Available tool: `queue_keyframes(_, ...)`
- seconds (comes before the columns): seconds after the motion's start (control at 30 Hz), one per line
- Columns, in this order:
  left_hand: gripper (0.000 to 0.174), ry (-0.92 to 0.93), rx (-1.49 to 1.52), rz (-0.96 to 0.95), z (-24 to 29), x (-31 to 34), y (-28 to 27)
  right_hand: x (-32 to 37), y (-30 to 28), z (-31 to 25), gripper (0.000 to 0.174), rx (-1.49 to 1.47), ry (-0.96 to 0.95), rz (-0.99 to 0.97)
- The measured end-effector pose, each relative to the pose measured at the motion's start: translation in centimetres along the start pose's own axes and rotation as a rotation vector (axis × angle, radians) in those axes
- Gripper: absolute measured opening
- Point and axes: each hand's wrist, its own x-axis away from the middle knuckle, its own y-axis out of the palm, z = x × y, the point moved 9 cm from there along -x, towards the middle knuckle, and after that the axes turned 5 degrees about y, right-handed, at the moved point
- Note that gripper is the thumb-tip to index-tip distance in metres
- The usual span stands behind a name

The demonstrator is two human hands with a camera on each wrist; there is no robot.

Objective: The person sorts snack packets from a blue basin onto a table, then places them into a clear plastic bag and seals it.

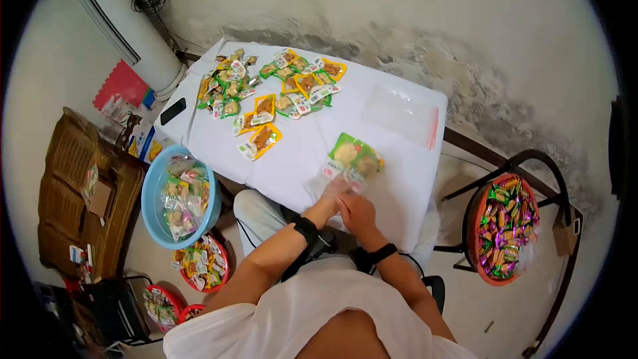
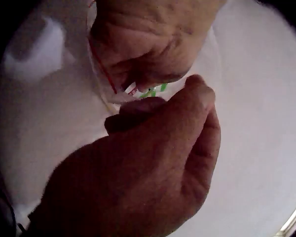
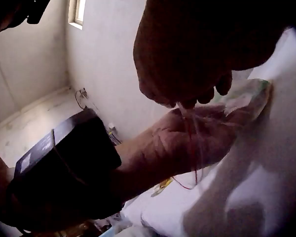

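Both hands meet at a clear zip bag with a red strip near the front of the white-covered table [image 1: 299,159]. Green-and-yellow snack packets [image 1: 352,154] show through its film. My left hand [image 1: 334,194] reaches in at the bag's mouth. In the right wrist view its palm [image 3: 177,140] lies behind film [image 3: 201,148] and the red line. Its fingertips overlap the packets, and I cannot tell whether they grip them. My right hand [image 1: 360,214] crosses close over the left, pinching the bag's edge between thumb and fingers, seen dark in the left wrist view.
Loose snack packets [image 1: 229,86] lie heaped at the table's back left, with more packets [image 1: 306,83] behind centre. Flat clear bags [image 1: 402,116] lie back right. A phone [image 1: 173,112] rests at the left edge. Beside the table stand a blue basin [image 1: 147,206] and a red tub [image 1: 473,226].
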Motion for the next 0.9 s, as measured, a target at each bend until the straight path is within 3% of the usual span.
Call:
queue_keyframes(0.03, 0.018, 0.461, -0.569, -0.197, 4.0, 0.5, 2.4, -0.1, -0.2, -0.1, 0.019, 0.011, -0.003, 0.013)
queue_keyframes(0.07, 0.018, 0.464, -0.573, -0.187, 4.5, 0.4, 2.5, -0.2, -0.3, -0.2, 0.019, 0.007, -0.012, 0.009)
queue_keyframes(0.13, 0.018, -0.422, 0.269, 0.069, -0.1, 1.3, 1.0, -0.5, -0.2, 0.2, 0.016, -0.032, 0.054, -0.041)
queue_keyframes(0.17, 0.018, -0.413, 0.269, 0.083, 0.8, 0.9, 0.6, -0.5, -0.1, 0.1, 0.016, -0.038, 0.041, -0.048)
queue_keyframes(0.23, 0.024, 0.151, -0.978, -0.371, 5.4, -0.2, 2.5, -0.3, 0.0, 0.0, 0.014, -0.01, 0.03, -0.03)
queue_keyframes(0.37, 0.022, 0.002, -0.736, -0.238, 2.4, -1.4, 1.8, -0.6, -0.8, -0.7, 0.013, -0.068, -0.045, 0.06)
queue_keyframes(0.43, 0.023, -0.363, -0.066, -0.013, -1.7, -1.1, 0.7, -1.0, -0.3, -0.8, 0.014, -0.006, -0.017, -0.034)
queue_keyframes(0.47, 0.022, -0.032, -0.452, -0.101, 0.0, -1.6, 1.3, -1.1, -0.3, -1.0, 0.014, -0.011, -0.028, -0.041)
queue_keyframes(0.6, 0.028, -0.015, -0.319, -0.024, 0.2, -1.1, 0.5, -0.9, -0.7, -0.8, 0.015, -0.04, -0.046, 0.03)
queue_keyframes(0.67, 0.034, 0.052, -0.945, -0.29, 1.2, -0.3, 2.0, -0.7, -0.9, -0.1, 0.016, -0.026, -0.028, 0.024)
queue_keyframes(0.7, 0.034, 0.05, -0.944, -0.277, 2.1, 0.6, 1.7, -0.7, -1.0, 0.1, 0.017, -0.034, -0.031, 0.009)
queue_keyframes(0.77, 0.035, -0.277, -0.478, -0.188, 3.3, 3.7, 0.1, -0.7, -1.2, 0.2, 0.018, -0.045, -0.04, -0.013)
queue_keyframes(0.8, 0.035, -0.277, -0.475, -0.178, 5.4, 5.0, -0.3, -0.6, -1.1, 0.7, 0.017, -0.025, 0.01, -0.047)
queue_keyframes(0.87, 0.029, 0.02, -0.374, -0.044, 11.3, 6.7, -2.1, -0.5, -0.7, 1.2, 0.017, -0.005, 0.053, -0.089)
queue_keyframes(0.9, 0.029, 0.02, -0.372, -0.033, 11.4, 7.2, -3.5, -0.5, -0.5, 1.2, 0.02, -0.001, 0.057, -0.097)
